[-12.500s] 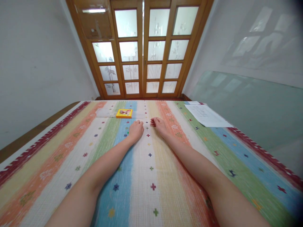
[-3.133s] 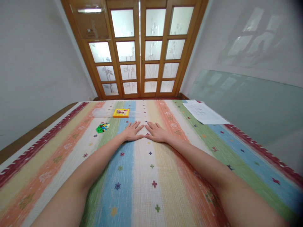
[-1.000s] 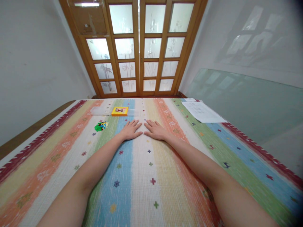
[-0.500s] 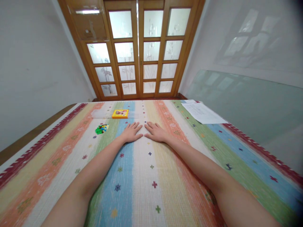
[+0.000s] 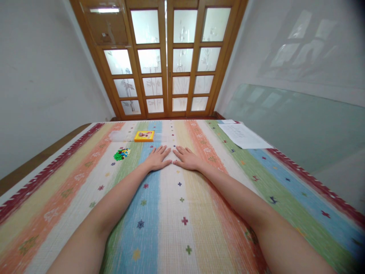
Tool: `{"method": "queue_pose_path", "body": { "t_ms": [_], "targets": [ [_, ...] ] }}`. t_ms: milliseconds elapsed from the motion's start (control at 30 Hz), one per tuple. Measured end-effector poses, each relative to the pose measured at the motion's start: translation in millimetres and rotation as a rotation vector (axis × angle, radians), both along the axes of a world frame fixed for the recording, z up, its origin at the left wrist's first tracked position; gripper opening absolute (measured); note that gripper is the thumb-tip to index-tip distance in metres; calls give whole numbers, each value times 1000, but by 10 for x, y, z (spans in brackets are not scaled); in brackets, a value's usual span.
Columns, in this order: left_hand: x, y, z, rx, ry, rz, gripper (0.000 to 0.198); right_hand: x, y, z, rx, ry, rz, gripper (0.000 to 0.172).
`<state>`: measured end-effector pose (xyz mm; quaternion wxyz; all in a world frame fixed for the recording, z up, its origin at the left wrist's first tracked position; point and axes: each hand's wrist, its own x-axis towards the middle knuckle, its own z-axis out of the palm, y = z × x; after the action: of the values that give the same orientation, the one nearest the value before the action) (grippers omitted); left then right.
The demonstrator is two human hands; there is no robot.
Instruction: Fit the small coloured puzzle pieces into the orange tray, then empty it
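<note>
My left hand (image 5: 158, 158) lies flat on the striped tablecloth (image 5: 171, 213), fingers spread and holding nothing. Beside it my right hand (image 5: 186, 158) rests palm down in the same way, the two thumbs almost touching. Beyond my left hand is a small yellow box (image 5: 144, 136) with a picture on its top. It lies on or beside a clear plastic piece (image 5: 121, 136) whose shape I cannot make out fully. To the left of my left hand sits a small heap of toy building bricks (image 5: 122, 154), green, blue, yellow, white and dark.
Printed white paper sheets (image 5: 242, 136) lie at the far right of the table. A glass panel (image 5: 285, 118) leans along the right wall. Past the table's far edge stand wooden doors (image 5: 168, 76) with frosted panes.
The whole view has shifted very slightly. Both hands stay flat in the same place on the cloth, and the box and bricks have not moved.
</note>
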<state>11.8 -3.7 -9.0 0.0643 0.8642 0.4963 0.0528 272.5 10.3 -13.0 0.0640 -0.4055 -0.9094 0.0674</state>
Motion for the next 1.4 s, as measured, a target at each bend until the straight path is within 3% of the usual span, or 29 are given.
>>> {"method": "queue_pose_path", "body": {
  "t_ms": [1400],
  "targets": [
    [-10, 25, -54, 4, -16, -8, 82, -10, 0, -32, 10, 14, -19, 88]
  ]
}}
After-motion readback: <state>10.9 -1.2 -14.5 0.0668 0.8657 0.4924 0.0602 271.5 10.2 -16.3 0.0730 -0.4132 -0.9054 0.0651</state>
